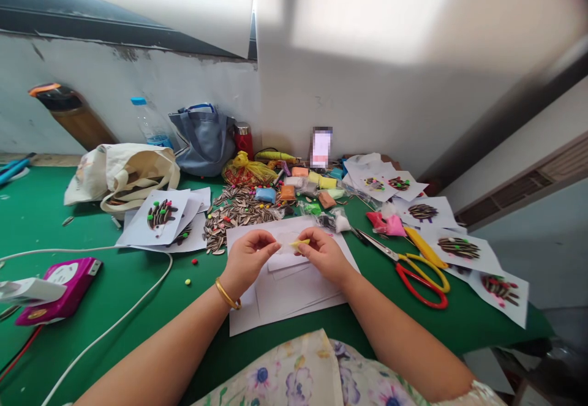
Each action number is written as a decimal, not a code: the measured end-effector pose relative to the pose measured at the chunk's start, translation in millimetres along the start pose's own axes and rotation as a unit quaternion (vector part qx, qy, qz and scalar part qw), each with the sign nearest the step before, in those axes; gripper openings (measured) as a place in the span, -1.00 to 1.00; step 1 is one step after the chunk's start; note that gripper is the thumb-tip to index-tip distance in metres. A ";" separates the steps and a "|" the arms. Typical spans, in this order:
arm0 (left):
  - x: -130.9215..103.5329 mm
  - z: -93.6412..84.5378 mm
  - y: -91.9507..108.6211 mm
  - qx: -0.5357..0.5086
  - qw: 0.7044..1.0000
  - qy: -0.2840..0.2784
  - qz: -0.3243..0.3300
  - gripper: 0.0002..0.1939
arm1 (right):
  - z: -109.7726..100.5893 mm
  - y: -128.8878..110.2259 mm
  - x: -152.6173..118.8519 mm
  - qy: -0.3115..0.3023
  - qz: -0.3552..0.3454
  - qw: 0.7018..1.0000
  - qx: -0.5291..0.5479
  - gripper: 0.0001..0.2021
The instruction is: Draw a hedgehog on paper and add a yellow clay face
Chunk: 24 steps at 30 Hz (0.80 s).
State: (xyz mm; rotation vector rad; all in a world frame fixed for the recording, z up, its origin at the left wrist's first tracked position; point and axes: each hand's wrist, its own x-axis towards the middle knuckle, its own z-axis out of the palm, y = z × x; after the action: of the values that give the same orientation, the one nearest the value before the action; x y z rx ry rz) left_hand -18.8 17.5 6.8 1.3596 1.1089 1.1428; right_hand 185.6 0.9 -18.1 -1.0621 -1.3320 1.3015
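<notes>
Over a stack of white paper on the green table, both of my hands are raised close together. My right hand pinches a small yellow piece between thumb and fingertips. A gold bangle circles the wrist of my left hand, whose thumb and forefinger are pressed together at the edge of something thin and clear, too faint to make out. Just beyond my hands lie a pile of striped seeds and small packs of coloured clay.
Red-and-yellow scissors and a yellow cutter lie right, beside sheets with seed pictures. Left are a magenta power block, a white cable and a cream bag. A phone stands against the wall.
</notes>
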 end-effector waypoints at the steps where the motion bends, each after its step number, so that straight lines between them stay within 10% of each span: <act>1: 0.1 0.3 0.8 -0.016 1.000 -0.005 -0.011 -0.77 | 0.5 -0.1 0.0 -0.002 0.004 1.000 0.005 -0.73; 11: 2.2 -1.0 7.3 -0.292 0.936 -0.051 -0.188 -0.61 | -4.2 -5.2 5.4 0.046 0.021 0.998 0.038 -0.66; 24: 3.1 -1.2 3.8 -0.221 0.965 -0.006 -0.140 -0.65 | -3.6 -9.6 6.0 0.052 0.023 0.998 0.037 -0.63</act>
State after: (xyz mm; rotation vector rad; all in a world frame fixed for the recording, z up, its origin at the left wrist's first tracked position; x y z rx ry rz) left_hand -19.4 20.4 10.9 0.8331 0.9313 1.0890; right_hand 188.5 7.0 -8.3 -1.0991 -1.1799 1.3016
